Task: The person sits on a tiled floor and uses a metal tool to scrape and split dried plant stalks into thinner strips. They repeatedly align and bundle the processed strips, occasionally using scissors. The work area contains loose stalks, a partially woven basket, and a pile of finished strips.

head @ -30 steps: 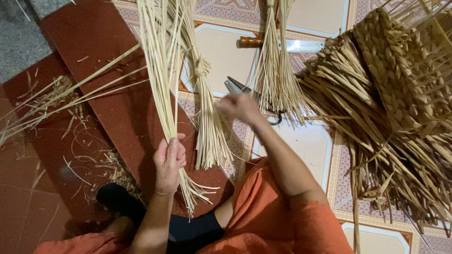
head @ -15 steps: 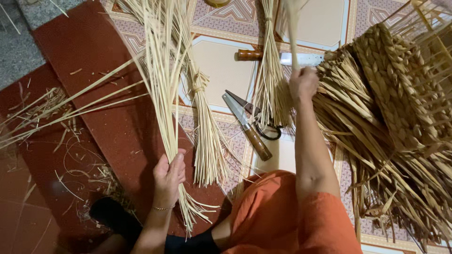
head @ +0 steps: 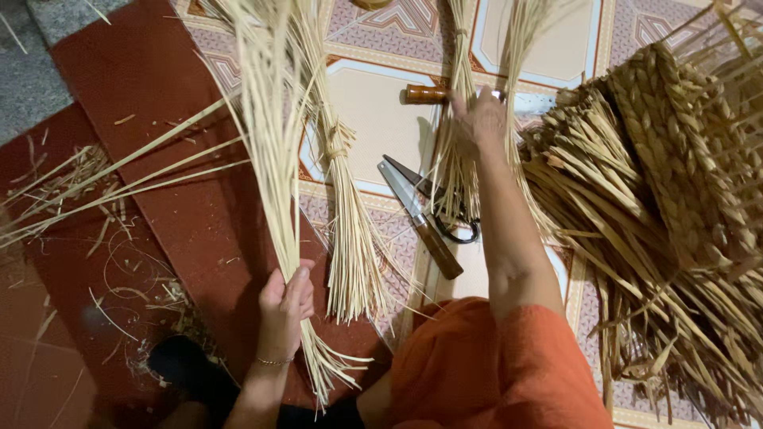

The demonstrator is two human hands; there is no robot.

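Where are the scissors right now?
In the head view the scissors lie on the tiled floor near the middle, between the tied straw bundle on their left and the bundle the right hand is reaching into.

Right hand [head: 477,119] moved off the scissors [head: 421,214], out past them to the far straw bundle [head: 457,171]; now gripping strands beside the wooden-handled knife [head: 425,94]

Patterned floor tiles [head: 373,111] w/ red mat [head: 159,119]; grey stone [head: 32,56] at corner.
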